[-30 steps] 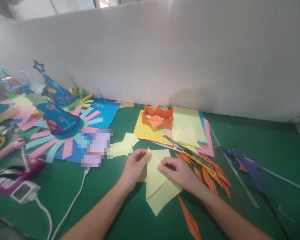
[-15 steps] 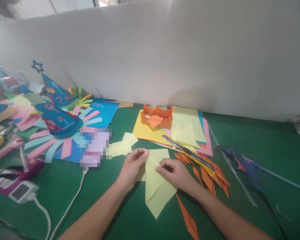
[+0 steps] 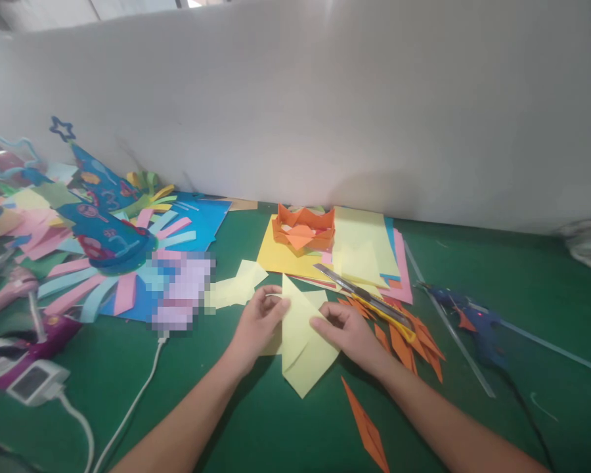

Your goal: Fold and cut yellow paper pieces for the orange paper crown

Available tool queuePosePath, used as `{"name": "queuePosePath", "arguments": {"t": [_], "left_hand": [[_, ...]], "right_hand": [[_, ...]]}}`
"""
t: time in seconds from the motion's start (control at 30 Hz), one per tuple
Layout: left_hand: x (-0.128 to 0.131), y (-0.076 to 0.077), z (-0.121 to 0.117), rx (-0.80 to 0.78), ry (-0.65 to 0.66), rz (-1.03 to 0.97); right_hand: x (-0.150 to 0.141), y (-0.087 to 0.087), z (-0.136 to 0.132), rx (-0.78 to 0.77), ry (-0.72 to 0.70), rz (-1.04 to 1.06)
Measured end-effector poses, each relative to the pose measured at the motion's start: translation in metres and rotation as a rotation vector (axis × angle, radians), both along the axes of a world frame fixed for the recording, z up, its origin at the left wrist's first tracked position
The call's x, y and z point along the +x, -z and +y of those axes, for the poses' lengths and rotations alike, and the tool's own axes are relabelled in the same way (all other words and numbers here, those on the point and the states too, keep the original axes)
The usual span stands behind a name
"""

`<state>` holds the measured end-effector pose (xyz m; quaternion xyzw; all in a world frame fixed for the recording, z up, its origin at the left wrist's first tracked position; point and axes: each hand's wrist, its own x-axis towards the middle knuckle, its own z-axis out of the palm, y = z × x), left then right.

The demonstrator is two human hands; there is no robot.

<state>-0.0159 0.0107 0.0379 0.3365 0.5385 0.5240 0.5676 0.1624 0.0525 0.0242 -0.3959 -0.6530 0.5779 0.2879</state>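
A pale yellow sheet of paper, folded with its flap coming to a point at the top, is held up between my two hands. My left hand pinches its left edge, thumb in front. On the right edge, my right hand grips the paper between thumb and curled fingers. More pale yellow paper lies behind it on the green table. Close to my right hand are a yellow utility knife and several folded orange paper pieces. One orange piece lies nearer to me.
An orange paper crown sits on stacked coloured sheets. Decorated blue cone hats stand at left, near a purple power strip with cables. At right are a blue glue gun and a clear glue stick. Behind rises a white wall.
The paper's top point now shows above my left hand, which has slid lower along the edge. Its lower tip has risen. The whole view has shifted slightly.
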Motion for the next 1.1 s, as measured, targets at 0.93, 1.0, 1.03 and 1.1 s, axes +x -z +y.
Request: {"name": "queuePosePath", "arguments": {"t": [0.93, 1.0, 1.03, 1.1], "left_hand": [[0.016, 0.0, -0.01, 0.037, 0.424, 0.314], [0.016, 0.001, -0.009, 0.027, 0.428, 0.32], [0.015, 0.001, -0.008, 0.014, 0.432, 0.322], [0.01, -0.001, -0.007, -0.02, 0.46, 0.324]], "right_hand": [[0.003, 0.002, 0.002, -0.095, -0.027, 0.103], [0.002, 0.003, 0.002, -0.096, 0.014, 0.109], [0.002, 0.003, 0.002, -0.114, 0.04, 0.122], [0.001, 0.004, 0.002, -0.19, 0.1, 0.174]]}}
